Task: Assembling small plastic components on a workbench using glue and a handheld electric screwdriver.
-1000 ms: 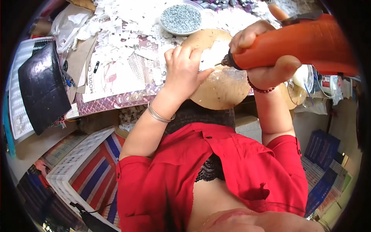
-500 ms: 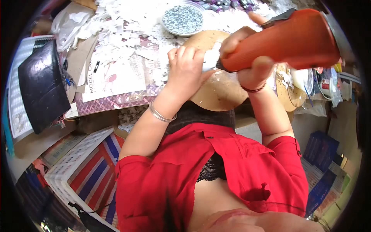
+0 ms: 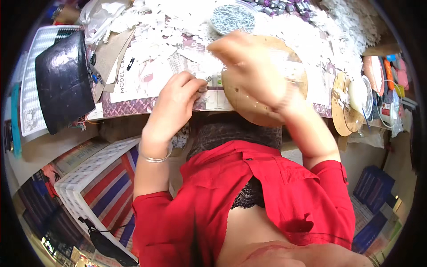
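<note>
My left hand [image 3: 174, 99] is over the table's near edge, left of a round brown board [image 3: 242, 104]. Its fingers are curled together, and a small greyish bit shows at the fingertips, too unclear to name. My right hand [image 3: 255, 73] passes above the board, smeared by motion, so its fingers cannot be read. Beyond it stands a round clear tub [image 3: 232, 18] filled with small silvery pieces. White scraps [image 3: 155, 38] lie thickly across the printed table cover [image 3: 129, 107].
A black curved case [image 3: 64, 82] leans on a white basket [image 3: 29, 107] at the left. Further brown boards [image 3: 340, 111] carry white bits at the right, near a slim orange object [image 3: 388, 73]. Dark faceted pieces [image 3: 284, 6] lie at the back.
The large orange tapered tool has left my right hand, which has swung left over the board. My left hand has drawn left and nearer, off the board. The view has shifted slightly.
</note>
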Demonstrator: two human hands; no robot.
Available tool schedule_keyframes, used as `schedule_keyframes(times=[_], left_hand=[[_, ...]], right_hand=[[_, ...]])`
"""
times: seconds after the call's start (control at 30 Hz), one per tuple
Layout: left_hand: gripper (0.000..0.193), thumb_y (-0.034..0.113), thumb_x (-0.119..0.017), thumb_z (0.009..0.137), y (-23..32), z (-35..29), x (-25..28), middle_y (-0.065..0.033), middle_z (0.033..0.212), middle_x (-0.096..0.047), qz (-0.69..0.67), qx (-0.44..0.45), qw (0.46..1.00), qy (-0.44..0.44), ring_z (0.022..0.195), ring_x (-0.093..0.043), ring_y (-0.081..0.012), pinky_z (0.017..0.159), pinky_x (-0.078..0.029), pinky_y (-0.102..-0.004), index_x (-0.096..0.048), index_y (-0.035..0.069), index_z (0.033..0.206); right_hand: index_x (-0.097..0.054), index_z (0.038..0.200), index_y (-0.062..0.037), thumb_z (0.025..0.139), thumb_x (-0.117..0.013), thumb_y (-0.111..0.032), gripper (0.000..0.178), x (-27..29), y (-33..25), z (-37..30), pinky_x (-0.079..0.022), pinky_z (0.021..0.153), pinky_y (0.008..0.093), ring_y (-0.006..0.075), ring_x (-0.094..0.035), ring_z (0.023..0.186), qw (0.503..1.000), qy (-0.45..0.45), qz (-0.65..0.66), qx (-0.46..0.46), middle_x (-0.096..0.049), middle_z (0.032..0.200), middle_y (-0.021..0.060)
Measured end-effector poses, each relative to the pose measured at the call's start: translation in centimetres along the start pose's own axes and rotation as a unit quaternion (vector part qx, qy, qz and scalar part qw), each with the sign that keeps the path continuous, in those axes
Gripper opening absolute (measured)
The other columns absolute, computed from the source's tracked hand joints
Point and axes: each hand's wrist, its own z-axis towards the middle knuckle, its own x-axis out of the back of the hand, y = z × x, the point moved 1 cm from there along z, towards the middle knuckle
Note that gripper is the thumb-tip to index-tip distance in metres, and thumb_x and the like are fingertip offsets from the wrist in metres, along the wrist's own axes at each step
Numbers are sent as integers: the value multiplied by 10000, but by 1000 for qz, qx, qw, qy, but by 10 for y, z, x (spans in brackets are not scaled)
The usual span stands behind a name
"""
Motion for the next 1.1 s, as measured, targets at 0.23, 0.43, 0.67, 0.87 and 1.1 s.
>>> schedule_keyframes(times=[0.23, 0.43, 0.67, 0.87, 1.1], left_hand=[[260, -13, -725, 781, -8, 3, -20, -130, 1055, -635, 117, -51, 989, 78, 1014, -562, -369, 882, -468, -442, -606, 19, 1010], [311, 23, -750, 791, 3, 19, -38, -146, 1050, -617, 28, -113, 989, 92, 976, -538, -365, 875, -450, -458, -575, 22, 1049], [282, 40, -755, 794, 40, 93, -88, -178, 1002, -601, 6, -80, 994, 76, 949, -550, -370, 838, -456, -445, -615, -9, 1034], [304, 47, -757, 793, 33, 89, -97, -150, 993, -610, -14, -49, 996, 79, 953, -571, -345, 840, -477, -425, -686, 14, 1086], [324, 71, -776, 784, 35, 93, -98, -122, 952, -622, -20, -51, 996, 69, 933, -579, -325, 831, -484, -417, -709, 39, 1098]], right_hand=[[-627, 944, -40, 786, -665, -65, 165, -66, 33, 8, -528, 797, 442, 361, -634, 946, 999, -22, -17, -29, -621, 948, 160], [-652, 929, -61, 805, -639, -65, 124, 51, 57, -68, -527, 799, 423, 342, -643, 908, 983, -177, 17, -40, -636, 913, 138], [-702, 933, -62, 898, -654, -298, 243, 50, 132, -35, -551, 779, 450, 369, -665, 858, 933, 53, -302, -189, -669, 914, 152], [-690, 944, -21, 922, -607, -216, 213, 61, 93, -59, -558, 761, 414, 349, -691, 823, 953, 6, -47, -300, -697, 885, 195], [-601, 995, 25, 1037, -522, -251, 290, 42, 71, -66, -464, 456, 276, 113, -561, 457, 867, -117, 189, -446, -601, 589, 36]])
